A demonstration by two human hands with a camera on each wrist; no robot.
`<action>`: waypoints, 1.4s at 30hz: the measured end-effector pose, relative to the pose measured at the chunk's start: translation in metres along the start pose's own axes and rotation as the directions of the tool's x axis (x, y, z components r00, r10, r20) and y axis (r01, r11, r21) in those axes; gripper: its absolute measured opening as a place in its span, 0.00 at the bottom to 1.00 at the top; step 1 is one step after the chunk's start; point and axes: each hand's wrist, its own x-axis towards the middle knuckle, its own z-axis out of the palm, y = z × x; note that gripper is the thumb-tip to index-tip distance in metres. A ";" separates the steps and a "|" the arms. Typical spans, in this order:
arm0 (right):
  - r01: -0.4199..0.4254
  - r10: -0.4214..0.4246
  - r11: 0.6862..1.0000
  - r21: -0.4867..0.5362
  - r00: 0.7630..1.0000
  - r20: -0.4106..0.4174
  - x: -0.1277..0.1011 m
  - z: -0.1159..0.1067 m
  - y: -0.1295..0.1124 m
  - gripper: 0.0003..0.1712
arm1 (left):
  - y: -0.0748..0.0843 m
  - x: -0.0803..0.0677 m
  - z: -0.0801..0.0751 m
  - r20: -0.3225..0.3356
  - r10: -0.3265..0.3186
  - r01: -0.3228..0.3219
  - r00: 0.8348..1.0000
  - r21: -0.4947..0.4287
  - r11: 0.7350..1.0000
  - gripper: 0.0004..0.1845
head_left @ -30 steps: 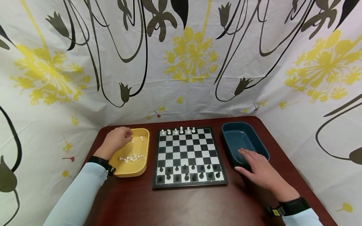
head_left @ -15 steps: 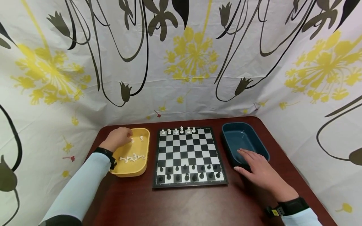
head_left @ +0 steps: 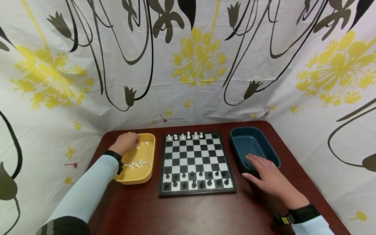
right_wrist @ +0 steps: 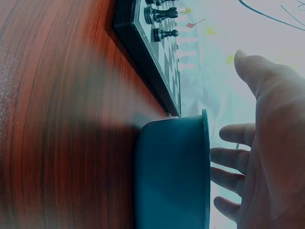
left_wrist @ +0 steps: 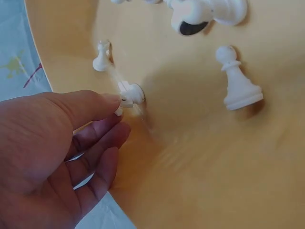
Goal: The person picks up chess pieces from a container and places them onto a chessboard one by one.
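1. The left hand [left_wrist: 52, 157] was inside the yellow tray [head_left: 138, 174], thumb and fingertips pinching a small white pawn [left_wrist: 129, 95] lying near the tray's wall (other white pieces lay loose nearby).
2. The right hand [head_left: 271, 178] rested flat and relaxed on the blue tray [head_left: 264, 143], holding nothing.
3. Judged from this, a firm pinch and a straight lift would best clear the rim before crossing to the chessboard [head_left: 195, 163] on the surface [head_left: 182, 212]
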 end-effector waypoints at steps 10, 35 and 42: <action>-0.029 0.029 1.000 -0.003 0.999 0.025 -0.003 0.002 0.005 0.47 | -0.003 -0.007 -0.007 -0.078 0.002 -0.006 0.997 -0.058 0.998 0.04; -0.025 0.026 1.000 -0.015 0.999 0.021 -0.004 -0.002 0.002 0.47 | 0.171 0.060 -0.051 -0.200 0.273 -0.280 0.941 -0.009 0.960 0.10; -0.016 0.016 1.000 -0.010 1.000 0.019 -0.005 -0.005 0.002 0.46 | 0.233 0.081 -0.040 -0.166 0.379 -0.382 0.910 0.013 0.924 0.09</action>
